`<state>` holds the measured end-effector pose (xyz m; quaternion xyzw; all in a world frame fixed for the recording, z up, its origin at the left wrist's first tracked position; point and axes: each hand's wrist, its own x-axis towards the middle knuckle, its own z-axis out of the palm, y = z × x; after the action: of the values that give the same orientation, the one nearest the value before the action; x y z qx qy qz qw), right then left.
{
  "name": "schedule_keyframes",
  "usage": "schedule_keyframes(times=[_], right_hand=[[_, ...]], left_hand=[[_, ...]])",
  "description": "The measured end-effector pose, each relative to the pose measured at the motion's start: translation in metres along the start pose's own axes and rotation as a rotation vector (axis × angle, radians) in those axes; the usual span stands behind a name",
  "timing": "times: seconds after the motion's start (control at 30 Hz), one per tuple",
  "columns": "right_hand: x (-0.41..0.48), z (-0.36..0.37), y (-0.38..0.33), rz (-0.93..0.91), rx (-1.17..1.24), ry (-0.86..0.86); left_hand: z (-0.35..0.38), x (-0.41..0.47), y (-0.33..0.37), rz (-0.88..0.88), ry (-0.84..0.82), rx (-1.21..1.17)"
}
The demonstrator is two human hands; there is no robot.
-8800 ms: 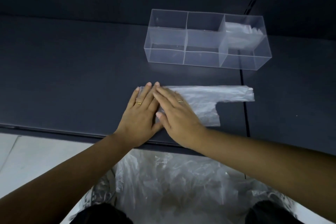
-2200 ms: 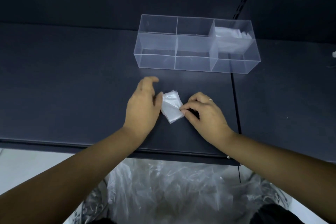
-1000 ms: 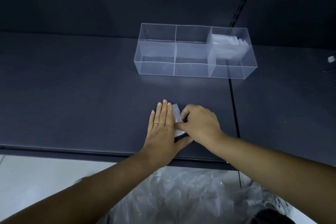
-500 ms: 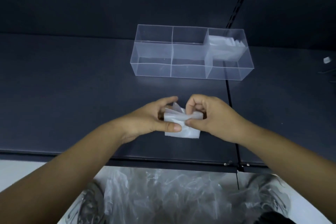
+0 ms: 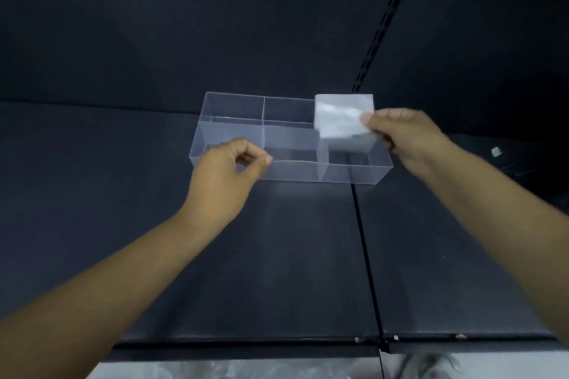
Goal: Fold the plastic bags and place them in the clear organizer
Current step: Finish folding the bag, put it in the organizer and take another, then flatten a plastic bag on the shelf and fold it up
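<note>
The clear organizer [image 5: 234, 135] stands on the dark table [image 5: 292, 255] with three compartments side by side. My right hand [image 5: 403, 135] pinches a small folded plastic bag [image 5: 340, 120] by its right edge and holds it above the right-hand compartment. Whatever lies in that compartment is hidden behind the folded bag. My left hand [image 5: 224, 175] hovers in front of the organizer's left compartment with fingers curled and thumb near the fingertips, holding nothing. The left and middle compartments look empty.
A seam [image 5: 366, 255] splits the table into two panels and runs under the organizer's right end. A small pale object [image 5: 495, 151] lies at the far right. Crumpled plastic bags [image 5: 215, 371] show below the table's front edge.
The folded bag has left the table front: my right hand alone carried it up and back over the organizer's right compartment. My left hand let go of it and moved forward.
</note>
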<state>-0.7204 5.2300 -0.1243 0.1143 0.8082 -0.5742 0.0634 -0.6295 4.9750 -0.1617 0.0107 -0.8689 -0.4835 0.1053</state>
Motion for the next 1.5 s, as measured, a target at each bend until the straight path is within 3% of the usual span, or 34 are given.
schedule_keyframes(times=[0.07, 0.17, 0.23, 0.37, 0.5, 0.57, 0.63, 0.7, 0.77, 0.83, 0.9, 0.97, 1.03, 1.13, 1.27, 1.4, 1.5], right_hand=[[0.043, -0.004, 0.001, 0.04, -0.019, 0.107], [0.083, 0.003, 0.015, 0.094, -0.242, 0.173], [0.093, 0.007, 0.022, 0.092, -0.475, 0.223], [0.092, 0.011, 0.024, 0.073, -0.721, 0.24], [0.077, 0.01, 0.023, 0.031, -0.648, 0.298], [0.053, 0.01, 0.017, -0.079, -0.566, 0.375], [0.01, 0.015, 0.016, -0.327, -0.522, 0.383], [-0.054, 0.029, 0.028, -0.589, -0.48, 0.212], [-0.132, 0.044, 0.056, -0.718, -0.492, -0.163], [-0.198, 0.059, 0.095, -0.684, -0.533, -0.641], [-0.233, 0.071, 0.136, -0.557, -0.694, -0.99], [-0.243, 0.079, 0.176, -0.539, -1.017, -1.099], [-0.238, 0.086, 0.197, -0.633, -1.294, -1.02], [-0.229, 0.097, 0.202, -0.553, -1.545, -0.918], [-0.218, 0.089, 0.21, -0.563, -1.249, -0.985], [-0.224, 0.076, 0.147, -0.407, -0.741, -0.921], [-0.214, 0.062, 0.091, -0.269, -0.371, -0.73]], left_hand=[[0.007, 0.006, -0.008, 0.179, -0.042, 0.326], [0.023, 0.0, -0.027, 0.184, -0.271, 0.707], [0.029, -0.005, -0.039, 0.219, -0.298, 0.838], [0.026, -0.009, -0.039, 0.241, -0.291, 0.862], [0.022, -0.032, -0.035, 0.267, -0.293, 0.787], [0.016, -0.054, -0.038, 0.251, -0.327, 0.719], [0.009, -0.076, -0.047, 0.216, -0.366, 0.709], [0.001, -0.098, -0.059, 0.144, -0.408, 0.731], [-0.005, -0.116, -0.071, 0.101, -0.44, 0.788], [-0.009, -0.13, -0.079, 0.118, -0.448, 0.845], [-0.01, -0.136, -0.083, 0.147, -0.432, 0.853], [-0.011, -0.136, -0.084, 0.158, -0.42, 0.841], [-0.011, -0.136, -0.085, 0.165, -0.412, 0.844], [-0.01, -0.137, -0.088, 0.175, -0.406, 0.836], [-0.01, -0.137, -0.089, 0.169, -0.398, 0.828], [-0.013, -0.135, -0.082, 0.134, -0.409, 0.766], [-0.024, -0.122, -0.062, -0.199, -0.478, 0.223]])
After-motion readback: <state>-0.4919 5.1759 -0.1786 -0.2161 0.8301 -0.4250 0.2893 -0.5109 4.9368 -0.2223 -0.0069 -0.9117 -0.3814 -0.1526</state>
